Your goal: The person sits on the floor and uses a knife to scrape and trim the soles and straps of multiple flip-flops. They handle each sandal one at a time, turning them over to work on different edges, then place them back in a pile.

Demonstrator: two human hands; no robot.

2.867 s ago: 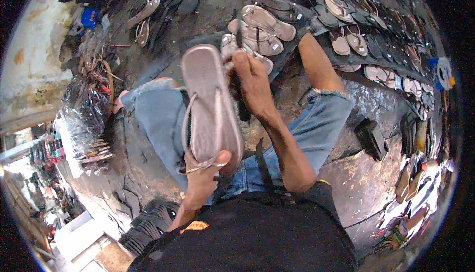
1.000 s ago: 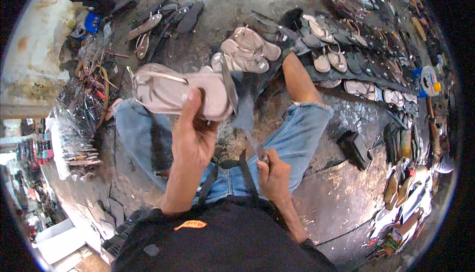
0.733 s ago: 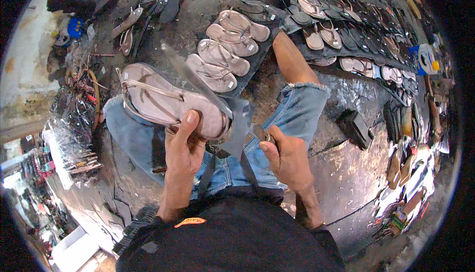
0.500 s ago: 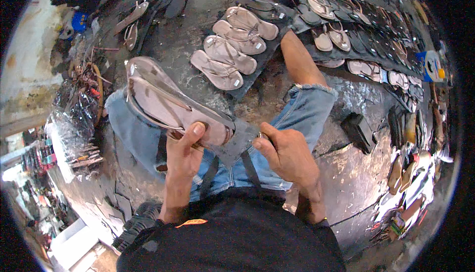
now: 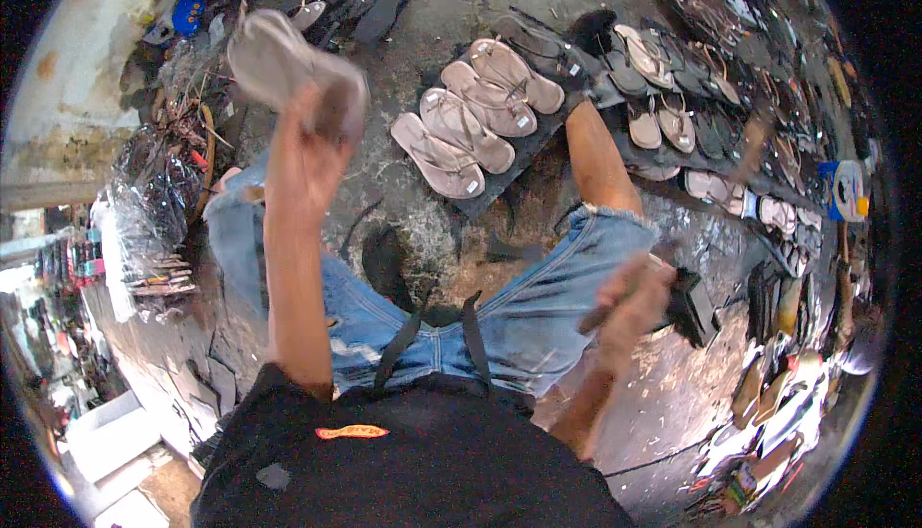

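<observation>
Moved since a moment ago: beige sandal (image 5: 274, 58) is now hanging farther up & away, w/ L hand (image 5: 309, 158) gripping it by its near end; R hand (image 5: 634, 300), lately close by it, is now hanging well apart, lower & to the right. Nearest, black shirt (image 5: 384, 475) is filling the bottom edge, blue jeans (image 5: 523, 341) are spreading out just beyond. R hand is showing over the R thigh's outer side, fingers curling round a narrow dark thing (image 5: 597, 319), too blurred to ID. Sandal is blurring too, so can't tell which face is pointing up. Dark block (image 5: 693, 307) is lying just beside R hand, on its right. Past the knees, four beige sandals (image 5: 461, 125) are lying side by side on a dark sheet (image 5: 531, 156), right of the held one & not touching it. Plastic-wrapped bundle (image 5: 154, 230) is standing off left, blue-white jug (image 5: 843, 192) off right. Farther, more sandals (image 5: 677, 130) are lying in rows, upper R; stained wall (image 5: 62, 77) is rising, upper L.
</observation>
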